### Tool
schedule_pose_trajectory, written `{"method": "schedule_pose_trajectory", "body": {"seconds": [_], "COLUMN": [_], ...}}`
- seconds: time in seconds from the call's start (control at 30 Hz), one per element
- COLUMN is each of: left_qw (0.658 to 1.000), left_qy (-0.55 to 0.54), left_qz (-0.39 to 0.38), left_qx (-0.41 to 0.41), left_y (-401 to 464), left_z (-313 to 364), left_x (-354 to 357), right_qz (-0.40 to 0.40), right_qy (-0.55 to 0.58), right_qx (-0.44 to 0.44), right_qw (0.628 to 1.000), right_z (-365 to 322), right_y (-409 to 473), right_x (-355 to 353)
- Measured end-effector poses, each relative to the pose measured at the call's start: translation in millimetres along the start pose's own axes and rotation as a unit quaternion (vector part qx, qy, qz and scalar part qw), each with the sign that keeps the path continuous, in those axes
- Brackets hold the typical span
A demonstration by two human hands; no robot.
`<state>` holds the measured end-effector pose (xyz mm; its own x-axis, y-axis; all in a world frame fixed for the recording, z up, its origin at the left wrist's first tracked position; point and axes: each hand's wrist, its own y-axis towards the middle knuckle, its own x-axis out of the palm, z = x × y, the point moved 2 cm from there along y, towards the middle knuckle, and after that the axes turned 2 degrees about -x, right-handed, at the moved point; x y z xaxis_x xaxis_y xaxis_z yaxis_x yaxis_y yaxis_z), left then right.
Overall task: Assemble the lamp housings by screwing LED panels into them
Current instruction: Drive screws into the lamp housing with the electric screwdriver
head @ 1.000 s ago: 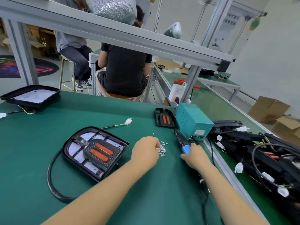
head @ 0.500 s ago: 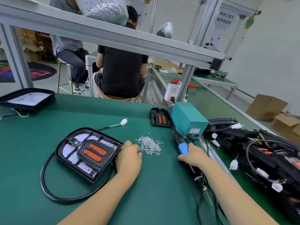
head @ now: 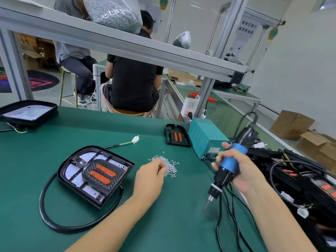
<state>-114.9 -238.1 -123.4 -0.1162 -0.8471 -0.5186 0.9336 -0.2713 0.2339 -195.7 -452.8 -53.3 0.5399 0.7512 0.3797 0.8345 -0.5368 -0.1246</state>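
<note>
Reaching with the left hand (head: 151, 176), fingers curled into the screws (head: 170, 165) just right of the lamp housing (head: 94, 174). Needing a fingertip pinch: tiny, hard, slippery, likely rolling away. Now lifting the screwdriver (head: 230, 167) off the table (head: 54, 142), gripped in the right hand (head: 241, 171); half a second ago resting low.

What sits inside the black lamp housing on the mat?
Inside the lamp housing: a white LED panel with red dots, and over it a black insert with two orange lenses. The insert covers the panel's middle; any screws there cannot be seen.
</note>
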Motion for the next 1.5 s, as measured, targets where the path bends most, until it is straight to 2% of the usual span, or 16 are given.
{"method": "schedule_pose_trajectory", "body": {"seconds": [0.1,0.2,0.37,0.5,0.83,1.5], "left_qw": [0.989,0.953,0.908,0.894,0.888,0.87], "left_qy": [-0.144,-0.294,-0.402,-0.427,-0.433,-0.474], "left_qz": [-0.026,-0.055,-0.067,-0.071,-0.085,-0.072], "left_qx": [-0.001,-0.041,-0.096,-0.116,-0.129,-0.113], "left_y": [4.9,11.6,12.4,3.6,-20.0,-24.6], "left_z": [18.9,26.1,13.2,-3.3,-26.5,-33.3], "left_x": [-19.1,-43.3,-85.0,-107.5,-143.8,-145.1], "right_qz": [-0.01,-0.011,-0.027,-0.05,-0.098,-0.102], "right_qy": [0.131,0.217,0.285,0.314,0.318,0.294], "right_qx": [-0.032,-0.068,-0.147,-0.174,-0.22,-0.227], "right_qw": [0.991,0.974,0.947,0.932,0.917,0.923], "right_z": [-11.6,-20.8,-25.6,-18.9,0.0,14.1], "right_y": [-12.8,-23.2,-39.0,-49.4,-68.6,-68.8], "right_x": [11.8,27.9,67.5,106.2,186.3,199.9]}}
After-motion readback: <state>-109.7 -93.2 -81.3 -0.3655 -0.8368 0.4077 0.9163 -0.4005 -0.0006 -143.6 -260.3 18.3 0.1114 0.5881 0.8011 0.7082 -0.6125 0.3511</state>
